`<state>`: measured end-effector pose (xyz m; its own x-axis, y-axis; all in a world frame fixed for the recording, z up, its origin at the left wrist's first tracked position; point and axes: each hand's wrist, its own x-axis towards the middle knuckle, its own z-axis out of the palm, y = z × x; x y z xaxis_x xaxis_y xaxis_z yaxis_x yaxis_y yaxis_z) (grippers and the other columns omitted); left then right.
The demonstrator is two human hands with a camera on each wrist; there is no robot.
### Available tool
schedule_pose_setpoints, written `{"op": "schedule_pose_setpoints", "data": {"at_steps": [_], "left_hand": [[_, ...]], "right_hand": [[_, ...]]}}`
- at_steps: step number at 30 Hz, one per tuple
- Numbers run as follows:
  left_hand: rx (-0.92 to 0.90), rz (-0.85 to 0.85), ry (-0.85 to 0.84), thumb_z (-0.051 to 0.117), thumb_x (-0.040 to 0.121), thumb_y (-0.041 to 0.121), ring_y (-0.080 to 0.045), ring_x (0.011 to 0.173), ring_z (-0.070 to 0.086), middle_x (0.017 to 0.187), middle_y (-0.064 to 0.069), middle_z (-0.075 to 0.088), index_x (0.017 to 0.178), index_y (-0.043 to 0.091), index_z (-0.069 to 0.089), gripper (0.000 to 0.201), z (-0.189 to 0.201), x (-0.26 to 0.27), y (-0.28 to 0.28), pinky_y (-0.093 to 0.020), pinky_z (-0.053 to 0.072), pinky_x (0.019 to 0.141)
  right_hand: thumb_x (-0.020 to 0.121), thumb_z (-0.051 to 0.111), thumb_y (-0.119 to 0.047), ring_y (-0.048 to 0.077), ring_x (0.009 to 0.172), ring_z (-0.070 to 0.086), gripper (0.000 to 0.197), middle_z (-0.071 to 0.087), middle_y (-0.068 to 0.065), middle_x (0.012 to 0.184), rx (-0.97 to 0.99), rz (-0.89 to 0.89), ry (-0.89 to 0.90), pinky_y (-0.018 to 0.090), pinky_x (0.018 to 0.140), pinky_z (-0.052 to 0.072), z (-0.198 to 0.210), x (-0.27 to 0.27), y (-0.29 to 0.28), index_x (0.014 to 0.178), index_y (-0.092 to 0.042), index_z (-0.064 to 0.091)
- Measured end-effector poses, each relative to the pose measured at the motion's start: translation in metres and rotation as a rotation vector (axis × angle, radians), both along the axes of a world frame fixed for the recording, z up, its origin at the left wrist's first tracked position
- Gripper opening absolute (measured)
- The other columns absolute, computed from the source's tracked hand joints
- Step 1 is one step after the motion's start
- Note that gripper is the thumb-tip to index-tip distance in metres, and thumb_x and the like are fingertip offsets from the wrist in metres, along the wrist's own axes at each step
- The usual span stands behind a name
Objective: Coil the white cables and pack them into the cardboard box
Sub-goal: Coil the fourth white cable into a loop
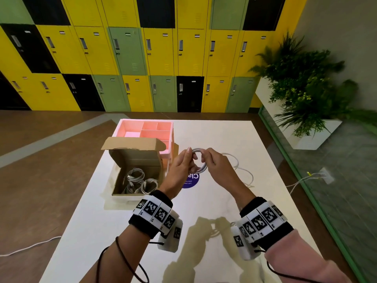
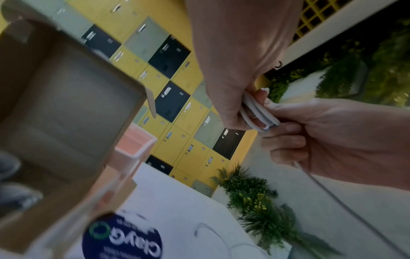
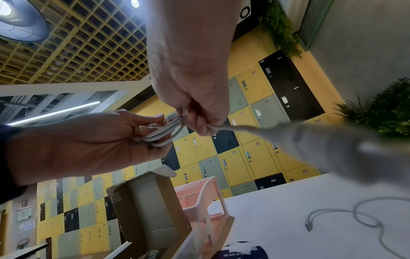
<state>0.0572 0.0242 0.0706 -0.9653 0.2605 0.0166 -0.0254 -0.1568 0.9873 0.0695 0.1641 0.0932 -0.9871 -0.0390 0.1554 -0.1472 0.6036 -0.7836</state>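
Two hands hold one white cable (image 1: 201, 160) above the worktop (image 1: 220, 201): left hand (image 1: 179, 170) fingers pinch the finished loops, right hand (image 1: 216, 164) fingers curl round the feeding strand. Its loose tail (image 1: 242, 170) trails rightward, so the right hand is nearer; the cardboard box (image 1: 138, 172) sits left.

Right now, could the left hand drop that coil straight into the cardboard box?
Probably yes. The left hand holds the coil just right of the cardboard box, whose lid stands open. But the cable's tail still trails on the table, uncoiled.
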Motion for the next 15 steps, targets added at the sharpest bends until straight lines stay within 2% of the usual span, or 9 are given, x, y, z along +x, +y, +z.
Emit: {"op": "schedule_pose_setpoints", "data": {"at_steps": [2,5,7,9,12,15], "left_hand": [[-0.075,0.006,0.048,0.031,0.103,0.032,-0.004,0.05,0.042,0.055,0.007,0.041,0.088,0.006,0.051,0.035,0.0,-0.003,-0.004,-0.017,0.042,0.057],[-0.103,0.016,0.067,0.032,0.102,0.032,-0.002,0.049,0.039,0.055,0.011,0.04,0.087,0.006,0.05,0.035,0.0,-0.008,-0.013,-0.014,0.04,0.052],[-0.114,0.022,0.104,0.031,0.103,0.032,-0.003,0.051,0.037,0.06,0.007,0.039,0.088,0.006,0.048,0.034,0.0,-0.012,-0.02,-0.014,0.038,0.051],[-0.155,0.017,0.139,0.03,0.104,0.029,-0.006,0.052,0.036,0.063,0.0,0.037,0.089,0.006,0.048,0.033,0.002,-0.014,-0.024,-0.015,0.037,0.051],[-0.202,-0.001,0.171,0.03,0.104,0.028,-0.006,0.052,0.036,0.066,-0.004,0.036,0.088,0.006,0.047,0.032,0.006,-0.016,-0.026,-0.013,0.037,0.05],[-0.238,-0.047,0.161,0.03,0.103,0.03,-0.006,0.054,0.038,0.068,-0.003,0.039,0.087,0.007,0.048,0.033,0.007,-0.014,-0.024,-0.015,0.039,0.053]], "right_hand": [[0.103,0.035,-0.031,-0.005,0.054,0.051,0.031,0.049,-0.014,0.066,-0.068,0.036,-0.052,0.005,0.051,0.036,-0.001,0.0,0.001,0.092,-0.01,0.055],[0.103,0.033,-0.032,0.004,0.059,0.048,0.032,0.05,-0.009,0.066,-0.117,0.086,-0.137,0.013,0.057,0.038,-0.007,-0.004,0.009,0.102,-0.011,0.057],[0.103,0.035,-0.024,0.008,0.06,0.047,0.027,0.052,-0.005,0.066,-0.11,0.137,-0.171,0.019,0.06,0.039,-0.01,-0.006,0.017,0.101,-0.012,0.059],[0.102,0.039,-0.016,0.011,0.066,0.052,0.024,0.057,-0.005,0.07,-0.043,0.191,-0.203,0.019,0.065,0.042,-0.011,-0.006,0.025,0.099,-0.011,0.062],[0.1,0.043,-0.015,0.011,0.076,0.057,0.026,0.063,-0.004,0.08,0.13,0.231,-0.227,0.024,0.071,0.046,-0.01,-0.008,0.032,0.095,-0.01,0.068],[0.099,0.046,-0.015,0.006,0.064,0.055,0.025,0.061,-0.003,0.074,0.158,0.187,-0.223,0.014,0.061,0.044,-0.006,-0.011,0.034,0.091,-0.008,0.069]]}}
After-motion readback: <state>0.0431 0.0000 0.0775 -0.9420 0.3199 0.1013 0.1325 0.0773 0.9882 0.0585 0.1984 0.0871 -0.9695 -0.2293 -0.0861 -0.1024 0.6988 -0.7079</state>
